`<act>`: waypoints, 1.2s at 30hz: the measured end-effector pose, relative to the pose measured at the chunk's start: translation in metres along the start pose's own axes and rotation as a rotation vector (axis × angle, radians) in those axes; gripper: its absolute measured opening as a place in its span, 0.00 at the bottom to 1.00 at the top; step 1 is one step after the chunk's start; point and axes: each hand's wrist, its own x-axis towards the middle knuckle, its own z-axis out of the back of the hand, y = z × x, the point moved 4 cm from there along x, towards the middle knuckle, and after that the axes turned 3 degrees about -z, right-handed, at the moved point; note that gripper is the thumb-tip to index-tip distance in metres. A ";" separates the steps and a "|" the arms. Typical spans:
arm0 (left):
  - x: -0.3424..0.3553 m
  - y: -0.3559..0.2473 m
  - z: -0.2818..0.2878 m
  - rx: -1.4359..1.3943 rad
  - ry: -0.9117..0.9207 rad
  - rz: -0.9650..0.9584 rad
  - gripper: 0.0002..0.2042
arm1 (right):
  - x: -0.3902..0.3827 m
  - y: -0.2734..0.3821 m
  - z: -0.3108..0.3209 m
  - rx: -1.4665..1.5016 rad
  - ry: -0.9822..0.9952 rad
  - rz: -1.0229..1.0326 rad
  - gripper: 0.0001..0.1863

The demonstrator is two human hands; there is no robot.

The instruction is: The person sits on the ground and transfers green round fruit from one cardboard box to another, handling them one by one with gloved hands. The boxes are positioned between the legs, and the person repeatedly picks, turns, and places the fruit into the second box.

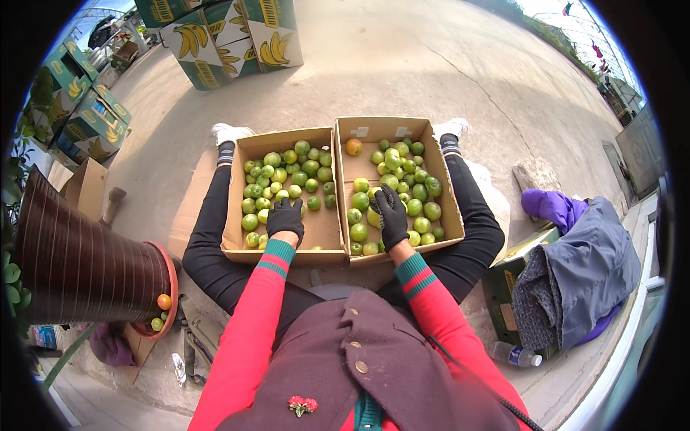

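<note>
Two cardboard boxes of green tomatoes, the left (231,228) and the right (447,230), sit side by side between my black-clad legs. My left hand (286,219), in a black glove, reaches into the left box among the fruit, its fingers slightly spread, with no held fruit visible. My right hand (390,215), also gloved, is in the right box with fingers curved over a yellow-green tomato (373,218), which it partly hides. An orange tomato (353,146) lies at the right box's back left corner.
Banana boxes are stacked ahead (237,47) and at left (93,122). A brown ribbed planter (86,258) leans at left with tomatoes on its red rim. At right lie a stone (532,174), piled grey and purple clothing (575,266) and a plastic bottle (514,353).
</note>
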 end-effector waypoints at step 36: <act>0.005 -0.021 0.005 -0.736 -0.205 -0.228 0.29 | 0.054 0.042 0.000 -1.025 0.014 0.551 0.29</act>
